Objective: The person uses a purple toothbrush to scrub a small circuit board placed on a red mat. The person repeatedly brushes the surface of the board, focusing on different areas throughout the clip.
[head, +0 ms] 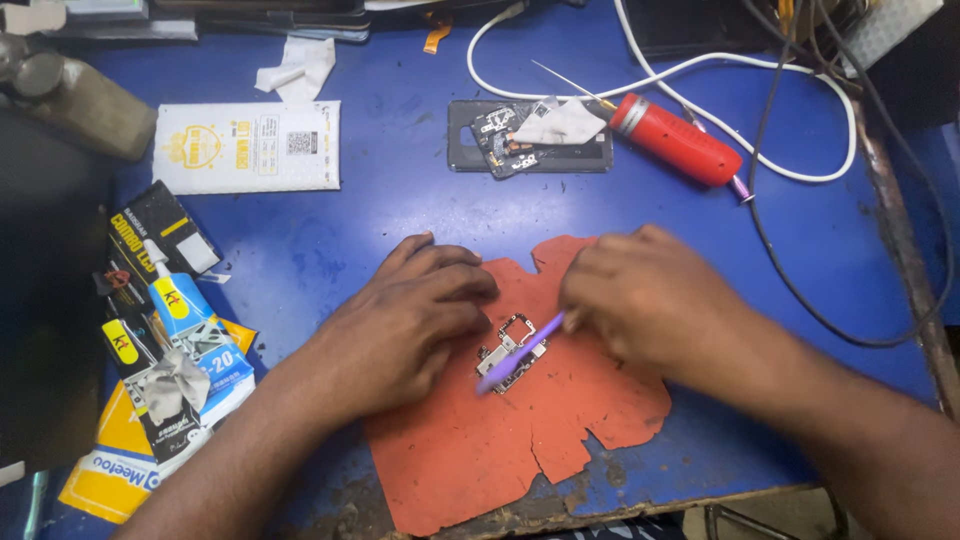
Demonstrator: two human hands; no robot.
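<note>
A small phone circuit board (508, 350) lies on a torn orange mat (560, 430) at the middle of the blue table. My left hand (405, 325) rests flat on the mat with its fingertips against the board's left side. My right hand (645, 295) grips a purple tool (520, 355), blurred by motion, whose tip lies across the board.
An opened phone body (530, 137) with loose parts lies farther back, next to a red-handled screwdriver (675, 140) and white cable (800, 160). A white packet (247, 146) sits at the back left. Glue tubes and packages (175, 340) crowd the left edge.
</note>
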